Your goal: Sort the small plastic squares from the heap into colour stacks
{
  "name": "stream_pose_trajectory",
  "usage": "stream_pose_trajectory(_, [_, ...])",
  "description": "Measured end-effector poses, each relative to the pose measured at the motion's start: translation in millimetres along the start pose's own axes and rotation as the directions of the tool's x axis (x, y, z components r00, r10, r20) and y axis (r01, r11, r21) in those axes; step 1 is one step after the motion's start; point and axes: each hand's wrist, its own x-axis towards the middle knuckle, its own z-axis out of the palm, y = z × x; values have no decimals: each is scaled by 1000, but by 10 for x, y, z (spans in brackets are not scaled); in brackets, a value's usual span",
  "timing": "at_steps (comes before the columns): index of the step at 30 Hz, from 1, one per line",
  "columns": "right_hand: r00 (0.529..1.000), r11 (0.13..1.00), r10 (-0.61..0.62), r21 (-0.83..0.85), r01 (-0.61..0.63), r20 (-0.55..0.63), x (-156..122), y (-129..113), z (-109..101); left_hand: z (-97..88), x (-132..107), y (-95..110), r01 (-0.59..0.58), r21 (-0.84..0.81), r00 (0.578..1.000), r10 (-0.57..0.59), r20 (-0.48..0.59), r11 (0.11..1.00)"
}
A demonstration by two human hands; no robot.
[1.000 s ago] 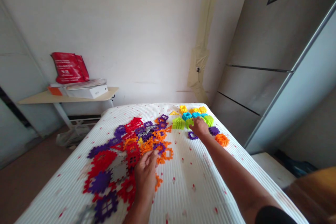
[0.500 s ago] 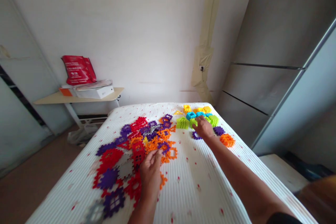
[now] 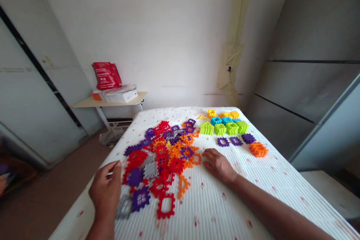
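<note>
A heap of toothed plastic building tiles lies on the white cover. My left hand (image 3: pixel 106 187) is at the heap's left edge, fingers curled in and no tile showing in them. Closest to it are a solid purple tile (image 3: pixel 135 177) and a grey window tile (image 3: pixel 124 207). My right hand (image 3: pixel 218 164) rests low over the cover, fingers stretched toward an orange frame tile (image 3: pixel 196 159) at the heap's right side. Beyond it lie two purple frame tiles (image 3: pixel 223 142) and a solid purple tile (image 3: pixel 248 138). A red frame tile (image 3: pixel 166 206) lies nearest me.
Green stacks (image 3: pixel 206 128), blue stacks (image 3: pixel 216 120) and yellow stacks (image 3: pixel 212 113) stand in rows at the far right. An orange stack (image 3: pixel 258 149) sits near the right edge. A side table (image 3: pixel 84 102) bears boxes and a red bag (image 3: pixel 106 76); a grey refrigerator (image 3: pixel 292 78) stands right.
My right hand has drawn back from the stacks to the heap's right side. A second purple frame tile now shows there. My left hand has moved left, off the heap; the view has shifted left.
</note>
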Motion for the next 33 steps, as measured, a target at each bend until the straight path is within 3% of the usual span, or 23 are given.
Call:
stream_pose_trajectory(3, [998,998,54,36,-53,-24,132,-5,110,-29,218,-260,83,65,994,-88,66,994])
stream_pose_trajectory(6, [983,983,186,7,-185,-13,341,-18,219,58,343,-375,98,79,979,-111,174,992])
stream_pose_trajectory(11, [922,918,387,-97,-384,15,735,-56,370,285,515,-472,-84,70,940,56,336,994])
stream_pose_trajectory(15, [886,881,462,-123,-456,25,936,-75,508,464,693,-548,-159,44,903,127,410,986])
stream_pose_trajectory(19, [896,892,444,-100,-441,14,1013,-70,624,625,842,-532,-188,6,868,163,469,982])
stream_pose_trajectory(25, [957,956,289,43,-291,34,1055,-47,655,800,885,-385,-234,-16,776,197,599,972])
stream_pose_trajectory(30, [977,967,193,151,-205,85,1065,-178,639,776,846,-360,-212,-72,732,207,649,975])
stream_pose_trajectory(33, [990,982,134,128,-140,54,1128,-285,623,716,828,-380,-154,-114,714,190,674,982])
